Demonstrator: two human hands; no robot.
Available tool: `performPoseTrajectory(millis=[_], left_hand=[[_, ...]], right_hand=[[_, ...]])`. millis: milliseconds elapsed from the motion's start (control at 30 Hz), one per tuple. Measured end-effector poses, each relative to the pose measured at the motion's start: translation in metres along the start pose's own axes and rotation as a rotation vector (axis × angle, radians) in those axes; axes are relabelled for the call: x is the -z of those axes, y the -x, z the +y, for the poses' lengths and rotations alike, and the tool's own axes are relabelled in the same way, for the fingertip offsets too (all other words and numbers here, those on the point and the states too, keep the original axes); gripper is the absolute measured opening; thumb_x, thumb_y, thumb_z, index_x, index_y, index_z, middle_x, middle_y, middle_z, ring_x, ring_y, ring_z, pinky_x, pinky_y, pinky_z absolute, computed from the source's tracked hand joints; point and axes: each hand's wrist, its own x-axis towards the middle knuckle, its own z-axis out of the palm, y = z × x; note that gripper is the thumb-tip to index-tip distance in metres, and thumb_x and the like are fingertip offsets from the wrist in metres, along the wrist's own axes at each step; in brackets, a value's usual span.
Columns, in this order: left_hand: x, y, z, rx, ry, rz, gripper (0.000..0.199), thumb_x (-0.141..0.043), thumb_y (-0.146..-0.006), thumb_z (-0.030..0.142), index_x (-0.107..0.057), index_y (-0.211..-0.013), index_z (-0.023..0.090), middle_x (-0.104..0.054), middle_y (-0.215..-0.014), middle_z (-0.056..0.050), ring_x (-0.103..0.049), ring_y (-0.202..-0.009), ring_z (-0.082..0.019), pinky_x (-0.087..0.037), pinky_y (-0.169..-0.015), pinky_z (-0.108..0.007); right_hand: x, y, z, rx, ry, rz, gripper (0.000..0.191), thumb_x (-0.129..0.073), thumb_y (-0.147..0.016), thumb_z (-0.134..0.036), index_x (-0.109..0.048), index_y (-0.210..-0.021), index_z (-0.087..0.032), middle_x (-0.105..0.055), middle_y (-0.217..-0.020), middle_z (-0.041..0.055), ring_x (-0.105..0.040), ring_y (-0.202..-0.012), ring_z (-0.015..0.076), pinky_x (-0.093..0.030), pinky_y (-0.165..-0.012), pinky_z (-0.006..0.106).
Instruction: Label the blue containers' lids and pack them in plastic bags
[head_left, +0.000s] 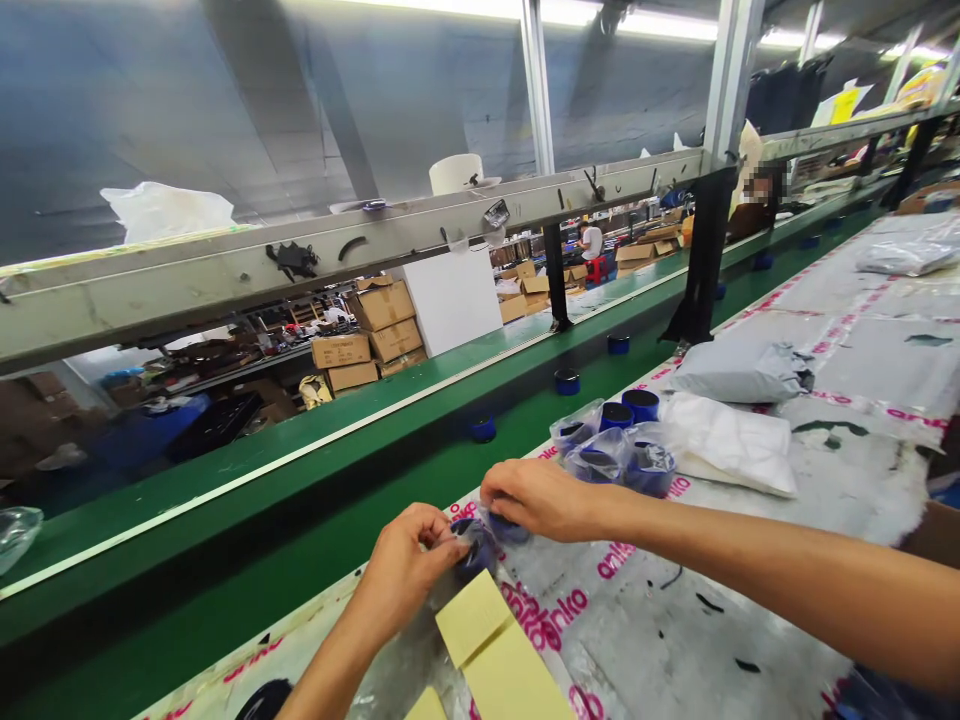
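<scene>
My left hand (409,560) pinches, thumb against fingers, at the clear plastic bag around a dark blue round piece (476,555) on the table's edge. Just to the right, my right hand (540,497) is closed, its fingertips at the clear plastic around a second blue round piece (511,530), partly hidden under the hand. Yellow paper slips (510,655) lie just in front of the two pieces. Beyond my right wrist stand several blue round pieces (616,415) with black tops, some in clear plastic bags (598,455).
A green conveyor belt (360,540) runs along the table's far side, carrying spaced-out blue pieces (568,381). Right of the cluster lie a stack of white bags (727,440) and a grey packet (739,372). A metal rail (420,240) on black posts (701,260) stands beyond.
</scene>
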Motion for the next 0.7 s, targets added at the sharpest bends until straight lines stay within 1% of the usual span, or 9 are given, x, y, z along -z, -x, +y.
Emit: performPoseTrajectory(millis=[67, 133, 233, 300, 400, 467, 567, 633, 700], left_hand=[[-0.001, -0.001, 0.003, 0.014, -0.069, 0.03, 0.027, -0.064, -0.078, 0.044, -0.055, -0.069, 0.021, -0.061, -0.079, 0.0, -0.054, -0.077, -0.019, -0.037, -0.071, -0.028], [-0.001, -0.001, 0.004, 0.036, -0.097, 0.021, 0.031, -0.06, -0.081, 0.049, -0.055, -0.069, 0.021, -0.057, -0.071, 0.002, -0.05, -0.07, -0.017, -0.034, -0.065, -0.027], [0.0, -0.003, 0.004, 0.055, -0.096, 0.011, 0.038, -0.055, -0.082, 0.055, -0.055, -0.067, 0.021, -0.054, -0.065, 0.003, -0.046, -0.065, -0.016, -0.031, -0.061, -0.026], [0.001, -0.005, 0.005, 0.059, -0.088, 0.014, 0.04, -0.055, -0.079, 0.059, -0.056, -0.066, 0.02, -0.054, -0.063, 0.002, -0.045, -0.064, -0.016, -0.031, -0.06, -0.026], [0.0, -0.011, 0.008, 0.061, -0.016, -0.013, 0.044, -0.057, -0.075, 0.063, -0.058, -0.066, 0.02, -0.057, -0.063, 0.001, -0.047, -0.063, -0.017, -0.035, -0.06, -0.027], [0.0, -0.014, 0.011, 0.055, 0.043, -0.02, 0.045, -0.06, -0.073, 0.064, -0.059, -0.067, 0.02, -0.061, -0.066, 0.0, -0.051, -0.065, -0.018, -0.039, -0.062, -0.028], [0.006, -0.011, 0.011, 0.049, 0.127, 0.01, 0.045, -0.065, -0.073, 0.064, -0.065, -0.081, 0.02, -0.069, -0.081, -0.004, -0.061, -0.079, -0.022, -0.047, -0.072, -0.03], [0.012, -0.006, 0.006, 0.064, 0.167, 0.035, 0.051, -0.069, -0.072, 0.064, -0.066, -0.1, 0.021, -0.071, -0.104, -0.007, -0.064, -0.1, -0.026, -0.05, -0.085, -0.032], [0.016, 0.001, 0.0, 0.113, 0.198, 0.003, 0.06, -0.071, -0.072, 0.063, -0.063, -0.115, 0.022, -0.067, -0.123, -0.008, -0.063, -0.112, -0.028, -0.049, -0.095, -0.034]], right_hand=[[-0.007, 0.001, -0.002, 0.011, -0.044, 0.039, 0.025, -0.05, -0.095, -0.018, -0.069, -0.111, -0.018, -0.073, -0.106, 0.0064, -0.066, -0.098, 0.0206, -0.044, -0.081, 0.029], [-0.012, 0.003, -0.005, 0.006, -0.075, 0.086, 0.029, -0.045, -0.098, -0.02, -0.066, -0.119, -0.019, -0.072, -0.112, 0.0069, -0.065, -0.101, 0.0203, -0.045, -0.084, 0.029], [-0.015, 0.008, -0.012, 0.058, -0.051, 0.094, 0.033, -0.042, -0.1, -0.024, -0.061, -0.126, -0.021, -0.07, -0.113, 0.0066, -0.065, -0.099, 0.0194, -0.045, -0.081, 0.029], [-0.016, 0.008, -0.017, 0.119, 0.013, 0.079, 0.036, -0.049, -0.098, -0.037, -0.058, -0.129, -0.021, -0.069, -0.109, 0.0069, -0.066, -0.095, 0.0208, -0.045, -0.076, 0.03], [-0.02, 0.0, -0.02, 0.138, 0.122, 0.037, 0.053, -0.058, -0.088, -0.062, -0.063, -0.117, -0.018, -0.07, -0.101, 0.0077, -0.066, -0.088, 0.024, -0.043, -0.067, 0.03], [-0.025, -0.008, -0.019, 0.086, 0.161, 0.005, 0.048, -0.056, -0.088, -0.063, -0.067, -0.102, -0.018, -0.071, -0.097, 0.0073, -0.067, -0.083, 0.0236, -0.041, -0.062, 0.029], [-0.031, -0.015, -0.018, -0.003, 0.149, 0.011, 0.034, -0.05, -0.096, -0.048, -0.068, -0.093, -0.019, -0.074, -0.095, 0.0057, -0.068, -0.082, 0.0218, -0.037, -0.062, 0.028], [-0.03, -0.016, -0.019, -0.057, 0.108, 0.04, 0.031, -0.049, -0.098, -0.044, -0.069, -0.094, -0.02, -0.075, -0.092, 0.0049, -0.069, -0.083, 0.0211, -0.035, -0.062, 0.027], [-0.029, -0.015, -0.021, -0.132, 0.065, 0.076, 0.031, -0.05, -0.098, -0.045, -0.069, -0.094, -0.021, -0.075, -0.087, 0.0047, -0.069, -0.081, 0.0209, -0.032, -0.061, 0.027]])
